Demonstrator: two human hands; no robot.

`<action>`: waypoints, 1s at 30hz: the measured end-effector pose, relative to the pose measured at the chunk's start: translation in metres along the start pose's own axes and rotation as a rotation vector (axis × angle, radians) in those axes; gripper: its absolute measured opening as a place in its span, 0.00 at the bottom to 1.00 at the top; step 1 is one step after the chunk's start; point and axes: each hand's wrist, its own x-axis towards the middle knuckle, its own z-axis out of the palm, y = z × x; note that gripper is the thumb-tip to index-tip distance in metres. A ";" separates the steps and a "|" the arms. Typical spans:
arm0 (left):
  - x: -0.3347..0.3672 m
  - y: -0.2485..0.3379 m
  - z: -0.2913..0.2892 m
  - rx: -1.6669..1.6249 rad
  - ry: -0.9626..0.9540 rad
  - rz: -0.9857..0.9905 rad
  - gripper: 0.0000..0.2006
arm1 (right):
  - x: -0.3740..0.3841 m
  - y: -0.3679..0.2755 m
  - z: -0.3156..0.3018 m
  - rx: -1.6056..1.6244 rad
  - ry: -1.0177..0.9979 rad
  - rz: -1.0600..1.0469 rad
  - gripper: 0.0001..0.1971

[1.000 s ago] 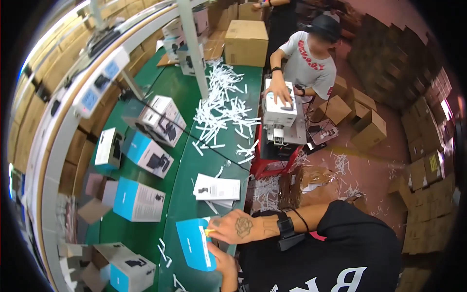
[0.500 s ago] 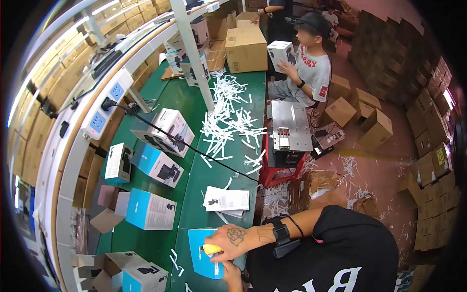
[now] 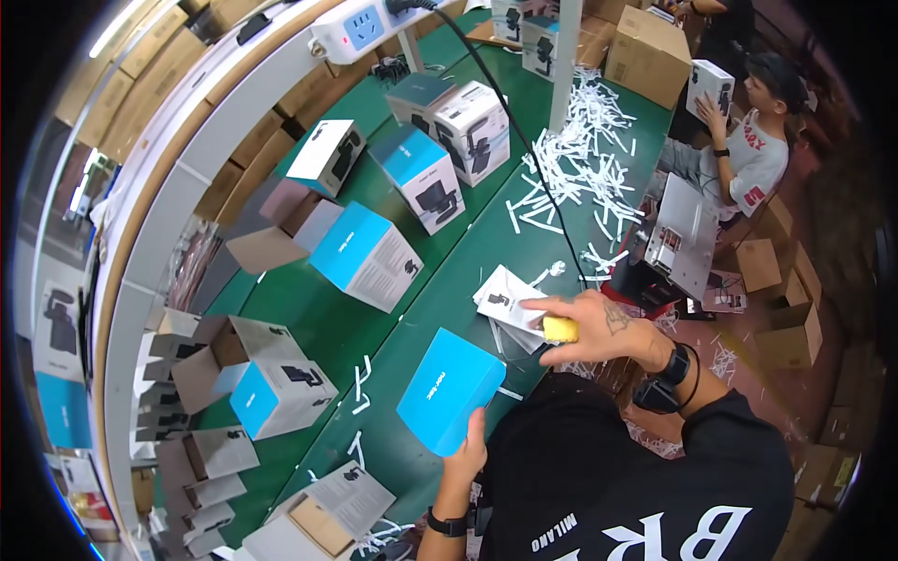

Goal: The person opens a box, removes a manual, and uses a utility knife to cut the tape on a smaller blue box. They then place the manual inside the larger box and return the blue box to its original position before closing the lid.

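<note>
My left hand [image 3: 465, 456] grips the near right edge of a box [image 3: 447, 388], its thumb lying on the box's bright blue face. The box is tilted above the green table. To the right, my right hand [image 3: 603, 327] reaches over a small stack of white printed leaflets [image 3: 506, 292], index finger stretched onto the top one and thumb spread apart from it. A small yellow block-like thing [image 3: 561, 329] is tucked in that hand's palm; its exact kind I cannot make out.
Several blue-and-white product boxes [image 3: 367, 255] stand on the green table [image 3: 374, 346], some with flaps up. White paper strips [image 3: 585, 140] lie heaped farther back. A black cable [image 3: 524, 131] hangs down from a power strip [image 3: 351, 31]. A seated person [image 3: 748, 140] holds a box.
My right hand has left the blue box and moved over to the leaflets, carrying the yellow thing. My left hand now holds the box tilted. The view has turned toward the left.
</note>
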 end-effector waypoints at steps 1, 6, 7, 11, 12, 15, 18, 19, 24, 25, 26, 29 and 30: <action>-0.002 0.002 -0.002 -0.031 -0.017 -0.009 0.12 | 0.007 -0.007 0.009 0.119 0.072 -0.193 0.26; 0.006 0.014 -0.012 -0.129 0.046 -0.029 0.11 | 0.050 -0.027 0.068 0.174 0.129 -0.559 0.28; 0.005 0.010 -0.015 -0.160 0.005 -0.105 0.11 | 0.054 -0.026 0.076 0.196 0.104 -0.574 0.28; -0.002 0.024 -0.021 -0.817 -0.142 -0.479 0.11 | 0.067 -0.015 0.097 0.203 0.163 -0.650 0.25; -0.008 0.023 -0.026 -0.821 -0.117 -0.488 0.11 | 0.069 -0.013 0.099 0.206 0.195 -0.675 0.25; -0.036 0.014 -0.053 -0.258 -0.257 -0.571 0.19 | 0.072 -0.012 0.107 0.215 0.246 -0.721 0.24; -0.081 -0.033 -0.077 0.480 0.256 -0.024 0.24 | 0.074 -0.017 0.114 0.287 0.293 -0.751 0.23; -0.079 -0.035 -0.076 0.476 0.260 -0.032 0.24 | 0.073 -0.016 0.118 0.287 0.284 -0.751 0.23; -0.019 -0.015 -0.057 0.240 0.228 0.038 0.31 | 0.065 -0.005 0.138 0.286 0.280 -0.722 0.23; -0.020 -0.020 -0.056 0.233 0.220 0.038 0.31 | 0.062 -0.003 0.139 0.275 0.268 -0.714 0.22; -0.020 -0.026 -0.058 0.302 0.176 0.101 0.32 | 0.059 -0.001 0.140 0.264 0.258 -0.705 0.22; -0.024 -0.044 -0.065 0.437 0.079 0.231 0.36 | 0.051 0.003 0.139 0.248 0.206 -0.697 0.21; -0.028 -0.051 -0.066 0.427 0.059 0.239 0.37 | 0.049 0.004 0.139 0.243 0.179 -0.699 0.21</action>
